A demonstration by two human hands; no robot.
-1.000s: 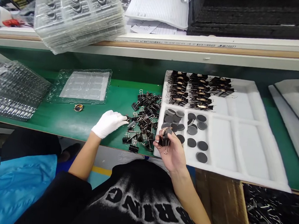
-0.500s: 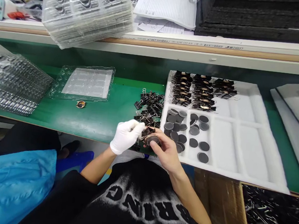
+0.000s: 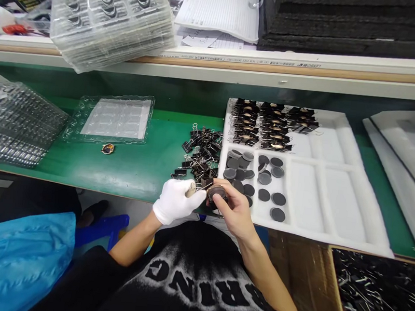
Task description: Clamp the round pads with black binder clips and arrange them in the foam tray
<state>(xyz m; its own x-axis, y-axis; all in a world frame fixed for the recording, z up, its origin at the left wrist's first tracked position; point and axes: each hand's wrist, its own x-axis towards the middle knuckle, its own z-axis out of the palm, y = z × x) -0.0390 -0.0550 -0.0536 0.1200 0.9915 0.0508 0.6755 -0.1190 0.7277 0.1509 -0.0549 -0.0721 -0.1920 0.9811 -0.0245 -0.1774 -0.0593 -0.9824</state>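
In the head view, my right hand [image 3: 237, 215] is bare and closed around a dark round disc [image 3: 217, 191], thumb pressed on its face. My left hand [image 3: 177, 202], in a white glove, pinches a black binder clip [image 3: 206, 181] by its wire handles, at the disc's left side. Whether the clip's jaws are on the disc's edge is hard to make out. Just beyond both hands lies a pile of loose black binder clips [image 3: 205, 145] on the green table.
Right of the pile, a white foam tray [image 3: 303, 198] holds loose dark discs [image 3: 264, 178] and rows of clipped pieces [image 3: 276, 127]. A small round gold-rimmed part [image 3: 108, 149] lies left, near a clear blister tray [image 3: 118, 116]. A box of binder clips [image 3: 380, 291] stands lower right.
My left hand has shifted slightly down, its thumb now stretched toward the disc with the clip in its fingers. My right hand keeps its hold on the disc. The view has shifted slightly.
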